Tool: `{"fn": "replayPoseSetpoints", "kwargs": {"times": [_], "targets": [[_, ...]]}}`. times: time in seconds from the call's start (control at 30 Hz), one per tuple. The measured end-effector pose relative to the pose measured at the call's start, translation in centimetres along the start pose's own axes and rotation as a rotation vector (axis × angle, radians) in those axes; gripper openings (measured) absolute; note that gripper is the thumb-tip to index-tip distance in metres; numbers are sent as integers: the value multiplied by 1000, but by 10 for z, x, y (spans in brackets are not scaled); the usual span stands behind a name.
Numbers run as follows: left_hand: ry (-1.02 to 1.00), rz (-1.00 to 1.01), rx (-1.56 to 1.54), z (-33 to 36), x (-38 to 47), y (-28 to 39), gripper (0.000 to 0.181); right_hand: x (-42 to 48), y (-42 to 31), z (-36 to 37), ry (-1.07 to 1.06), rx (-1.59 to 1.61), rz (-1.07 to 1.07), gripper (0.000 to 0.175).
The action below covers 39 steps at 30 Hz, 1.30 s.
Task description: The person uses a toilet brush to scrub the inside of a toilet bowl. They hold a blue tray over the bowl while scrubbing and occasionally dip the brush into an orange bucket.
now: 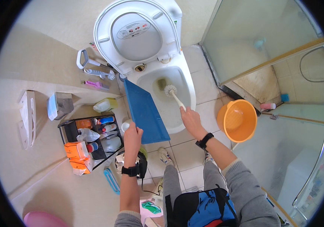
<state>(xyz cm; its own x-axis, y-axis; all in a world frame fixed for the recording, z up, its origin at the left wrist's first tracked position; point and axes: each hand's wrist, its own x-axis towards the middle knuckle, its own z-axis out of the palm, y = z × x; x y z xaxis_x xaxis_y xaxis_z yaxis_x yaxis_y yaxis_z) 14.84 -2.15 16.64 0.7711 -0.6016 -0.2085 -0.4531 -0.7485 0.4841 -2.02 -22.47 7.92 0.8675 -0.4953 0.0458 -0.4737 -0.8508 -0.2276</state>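
Observation:
My right hand (191,119) grips the white handle of a toilet brush (171,90). Its round bristle head is down inside the white toilet bowl (189,85), beside the darker drain opening. My left hand (133,136) is closed at the near left edge of a flat blue plastic panel (145,113), which looks like a dustpan. The panel is tilted along the left side of the bowl and covers part of its rim. A small white cup-like object (125,125) shows just left of my left hand; whether I touch it is unclear. The toilet seat and lid (136,37) are raised.
An orange basin (237,120) stands on the tiles at right, beside the glass shower partition (252,42). At left are a black rack (98,153) of bottles and tissue packs, and wall-hung brushes (99,73). Below my left wrist stands a waste bin (120,163).

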Motion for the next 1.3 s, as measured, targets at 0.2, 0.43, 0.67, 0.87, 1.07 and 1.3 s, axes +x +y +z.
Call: {"fn": "replayPoseSetpoints", "kwargs": {"times": [0.2,0.43,0.67,0.87,1.07,1.3], "targets": [[13,-32,-54,-5,-20,3,15,35,14,44,-234,27,170,24],[81,-73,-219,-6,-49,-7,17,4,25,-36,-166,-39,75,25],[164,-99,-303,7,-72,-7,16,-16,13,-64,-323,-161,-176,25],[173,-160,-376,12,-82,-10,16,-19,3,-53,-352,-151,-156,24],[282,-104,-403,17,-92,-13,19,-13,11,-65,-379,-150,-143,26],[233,-217,-583,25,-102,-21,16,6,7,-137,-213,169,49,31]]}}
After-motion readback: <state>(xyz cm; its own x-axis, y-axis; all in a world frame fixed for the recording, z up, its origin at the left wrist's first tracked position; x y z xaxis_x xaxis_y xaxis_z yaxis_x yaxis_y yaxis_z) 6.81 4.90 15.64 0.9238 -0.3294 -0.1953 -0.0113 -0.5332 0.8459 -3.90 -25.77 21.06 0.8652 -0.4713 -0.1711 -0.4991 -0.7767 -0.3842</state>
